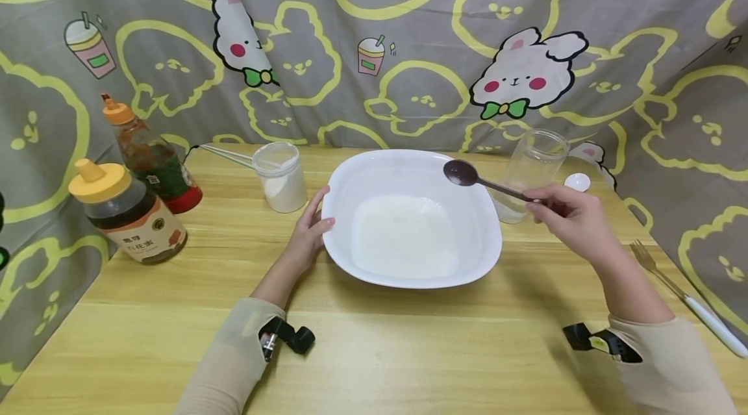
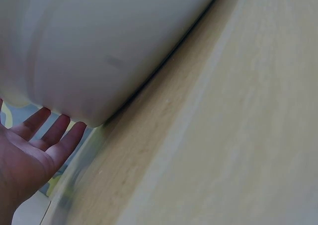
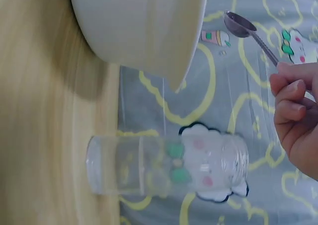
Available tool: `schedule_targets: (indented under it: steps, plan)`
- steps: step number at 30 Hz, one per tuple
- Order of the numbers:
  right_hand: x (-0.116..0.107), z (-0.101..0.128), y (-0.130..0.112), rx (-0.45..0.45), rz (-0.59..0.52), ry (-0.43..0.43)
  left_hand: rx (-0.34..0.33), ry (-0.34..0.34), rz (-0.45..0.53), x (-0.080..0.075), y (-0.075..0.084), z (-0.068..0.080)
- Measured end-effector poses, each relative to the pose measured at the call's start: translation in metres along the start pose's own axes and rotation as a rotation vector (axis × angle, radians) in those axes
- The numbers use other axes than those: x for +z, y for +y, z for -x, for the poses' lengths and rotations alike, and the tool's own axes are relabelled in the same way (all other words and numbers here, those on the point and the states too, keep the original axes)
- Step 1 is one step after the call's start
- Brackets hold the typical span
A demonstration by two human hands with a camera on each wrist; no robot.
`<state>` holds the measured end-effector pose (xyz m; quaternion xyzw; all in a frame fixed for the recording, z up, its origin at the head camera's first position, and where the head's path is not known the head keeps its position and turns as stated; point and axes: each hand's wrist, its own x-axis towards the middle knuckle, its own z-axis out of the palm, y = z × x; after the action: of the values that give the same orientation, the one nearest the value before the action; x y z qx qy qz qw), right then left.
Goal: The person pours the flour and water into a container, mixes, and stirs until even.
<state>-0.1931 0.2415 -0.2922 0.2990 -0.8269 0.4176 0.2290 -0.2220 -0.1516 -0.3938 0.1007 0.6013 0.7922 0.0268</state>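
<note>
A white basin [image 1: 411, 275] with pale, milky liquid [image 1: 409, 236] in its bottom stands mid-table. My left hand [image 1: 306, 233] touches its left side; in the left wrist view the fingers [image 2: 69, 138] are extended, their tips against the outer wall [image 2: 99, 51]. With thumb and fingers, my right hand [image 1: 575, 217] pinches the handle of a dark brown spoon [image 1: 460, 173], held up over the basin's right rim. The spoon's deep round bowl also shows in the right wrist view, above the right hand [image 3: 300, 111]; whether it contains anything is unclear.
Right of the basin stands a clear glass jar [image 1: 534, 158], partly filled with clear liquid, near a small white round piece [image 1: 577, 182] and a fork [image 1: 672, 285]. Leftward are a jar of white powder [image 1: 283, 188], a honey bottle [image 1: 143, 226] and a red-capped-base sauce bottle [image 1: 154, 162].
</note>
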Motion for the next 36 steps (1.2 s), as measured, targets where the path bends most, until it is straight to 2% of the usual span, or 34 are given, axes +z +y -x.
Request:
schedule_targets:
  steps: [4, 8, 10, 15, 17, 19, 24, 26, 29, 36]
  plan:
    - [-0.013, 0.012, -0.006, 0.089, -0.096, 0.028, 0.003, -0.001, 0.000, -0.001, 0.000, 0.000]
    - [-0.027, 0.032, 0.016, 0.187, -0.305, 0.066, 0.014, -0.004, -0.002, -0.001, 0.000, -0.001]
    - [-0.035, 0.045, 0.041, 0.224, -0.406, 0.083, 0.019, -0.003, -0.004, -0.002, 0.001, -0.001]
    - [-0.056, 0.088, 0.138, 0.277, -0.628, 0.085, 0.022, -0.001, -0.004, -0.001, 0.001, -0.001]
    - [-0.060, 0.101, 0.161, 0.285, -0.706, 0.073, 0.021, 0.002, -0.002, -0.001, 0.001, -0.001]
    - [-0.060, 0.103, 0.154, 0.314, -0.750, 0.056, 0.021, 0.004, 0.004, -0.001, 0.000, -0.001]
    - [-0.050, 0.095, 0.098, 0.369, -0.869, 0.015, 0.020, -0.003, 0.019, -0.001, -0.002, -0.002]
    - [-0.046, 0.095, 0.088, 0.393, -0.926, 0.006, 0.019, -0.007, 0.024, -0.001, -0.004, -0.002]
    - [-0.043, 0.099, 0.085, 0.446, -0.915, 0.001, 0.018, -0.007, 0.021, -0.001, -0.005, -0.001]
    - [-0.039, 0.114, 0.102, 0.521, -0.819, -0.058, 0.030, -0.017, -0.010, -0.002, -0.004, 0.000]
